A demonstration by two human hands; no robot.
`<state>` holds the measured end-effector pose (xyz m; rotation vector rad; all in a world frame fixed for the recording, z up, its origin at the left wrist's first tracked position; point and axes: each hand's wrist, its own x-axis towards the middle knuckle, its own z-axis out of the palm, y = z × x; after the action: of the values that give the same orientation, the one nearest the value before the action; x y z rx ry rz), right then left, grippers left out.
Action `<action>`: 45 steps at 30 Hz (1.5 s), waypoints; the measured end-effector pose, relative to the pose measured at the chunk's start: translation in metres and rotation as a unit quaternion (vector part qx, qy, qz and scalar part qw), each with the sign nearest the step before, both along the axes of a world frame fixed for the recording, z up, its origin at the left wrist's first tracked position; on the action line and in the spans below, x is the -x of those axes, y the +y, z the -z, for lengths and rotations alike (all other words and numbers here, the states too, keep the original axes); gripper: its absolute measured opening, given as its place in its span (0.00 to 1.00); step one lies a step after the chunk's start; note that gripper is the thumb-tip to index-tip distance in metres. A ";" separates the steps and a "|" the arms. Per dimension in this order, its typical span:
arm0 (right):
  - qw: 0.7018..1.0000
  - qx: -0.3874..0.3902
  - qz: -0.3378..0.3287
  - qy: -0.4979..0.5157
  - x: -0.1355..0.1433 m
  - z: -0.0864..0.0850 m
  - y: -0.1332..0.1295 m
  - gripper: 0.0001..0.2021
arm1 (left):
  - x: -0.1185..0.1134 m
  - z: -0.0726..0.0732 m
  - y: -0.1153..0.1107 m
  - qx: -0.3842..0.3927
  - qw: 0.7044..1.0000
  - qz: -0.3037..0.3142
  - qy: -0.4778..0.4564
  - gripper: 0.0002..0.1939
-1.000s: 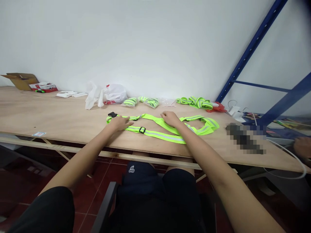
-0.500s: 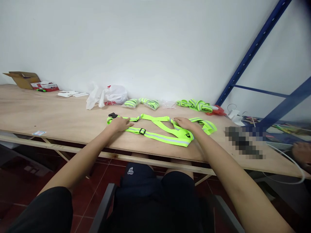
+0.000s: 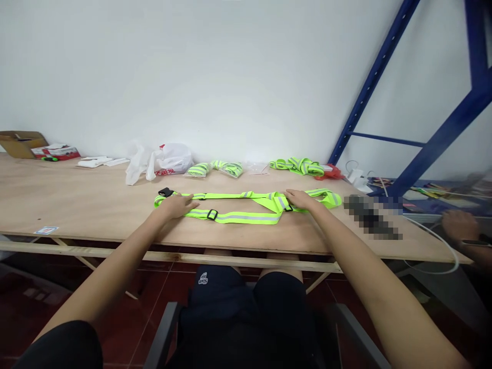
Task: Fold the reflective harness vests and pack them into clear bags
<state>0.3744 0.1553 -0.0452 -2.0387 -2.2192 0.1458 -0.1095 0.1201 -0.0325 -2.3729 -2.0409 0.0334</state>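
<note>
A neon-yellow reflective vest (image 3: 249,218) made of elastic straps with grey stripes lies stretched lengthwise on the table in front of me. My left hand (image 3: 177,206) rests over its left end, fingers closed down on the straps, beside a black buckle (image 3: 165,192). A black slider (image 3: 211,214) sits on the near strap. At the right part, my right hand (image 3: 301,199) grips the straps where they cross; its fingertips are partly hidden. Past that hand, a looped end (image 3: 331,199) of the vest lies on the wood.
Along the wall stand a white plastic bag (image 3: 175,158), bagged reflective straps (image 3: 231,169), a loose strap pile (image 3: 302,165) and a red bag (image 3: 330,172). A cardboard box (image 3: 23,144) is far left. Blue rack posts (image 3: 369,87) and another person's hand (image 3: 459,224) are at right.
My right hand has moved right, pulling the vest straighter; its far strap now runs almost level and the two long straps lie closer to parallel. The view has shifted slightly right.
</note>
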 end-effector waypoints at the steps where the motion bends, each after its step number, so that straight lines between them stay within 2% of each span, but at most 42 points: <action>1: 1.000 -0.002 -0.002 0.002 0.000 0.000 -0.001 0.27 | 0.001 0.001 0.000 -0.001 1.000 0.001 -0.006 0.40; 7: 0.999 -0.019 -0.027 0.019 0.007 0.005 -0.008 0.24 | 0.004 0.003 0.006 -0.001 1.000 0.016 -0.008 0.39; 12: 0.997 -0.046 -0.043 0.038 0.017 0.007 -0.011 0.21 | -0.005 -0.018 0.010 0.055 0.998 0.030 0.023 0.44; 15: 0.996 -0.055 -0.044 0.048 0.025 0.004 -0.011 0.19 | -0.029 -0.026 0.013 0.014 0.996 0.075 0.036 0.44; 17: 0.996 -0.061 -0.041 0.050 0.030 0.004 -0.012 0.19 | -0.054 -0.025 0.017 -0.025 0.991 0.128 0.016 0.45; 19: 0.996 -0.063 -0.037 0.048 0.032 0.005 -0.012 0.18 | -0.082 -0.020 0.020 -0.023 0.983 0.180 -0.022 0.45; 22: 0.996 -0.071 -0.023 0.041 0.030 0.009 -0.014 0.18 | -0.119 -0.008 0.025 0.026 0.970 0.235 -0.057 0.46; 26: 0.996 -0.084 -0.004 0.032 0.023 0.013 -0.015 0.19 | -0.143 0.004 0.028 0.043 0.958 0.269 -0.085 0.43; 29: 0.995 -0.090 0.005 0.031 0.021 0.013 -0.015 0.19 | -0.145 0.002 0.027 0.041 0.954 0.275 -0.108 0.43; 32: 0.995 -0.094 0.011 0.031 0.022 0.013 -0.014 0.18 | -0.150 -0.009 0.030 0.060 0.949 0.275 -0.140 0.41; 34: 0.995 -0.097 0.014 0.029 0.023 0.013 -0.015 0.18 | -0.156 -0.017 0.036 0.068 0.952 0.250 -0.166 0.38; 37: 0.995 -0.099 0.017 0.023 0.024 0.012 -0.017 0.18 | -0.171 -0.023 0.046 0.072 0.962 0.178 -0.194 0.37; 40: 0.995 -0.097 0.020 0.015 0.024 0.011 -0.018 0.18 | -0.185 -0.018 0.053 0.053 0.966 0.139 -0.210 0.32; 45: 0.996 -0.089 0.024 0.009 0.023 0.012 -0.018 0.18 | -0.189 0.000 0.058 -0.032 0.962 0.156 -0.222 0.23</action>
<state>0.3512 0.1377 -0.0575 -1.9861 -2.0873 -0.0390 0.0791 0.1784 -0.0326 -2.8236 -1.7318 -0.6092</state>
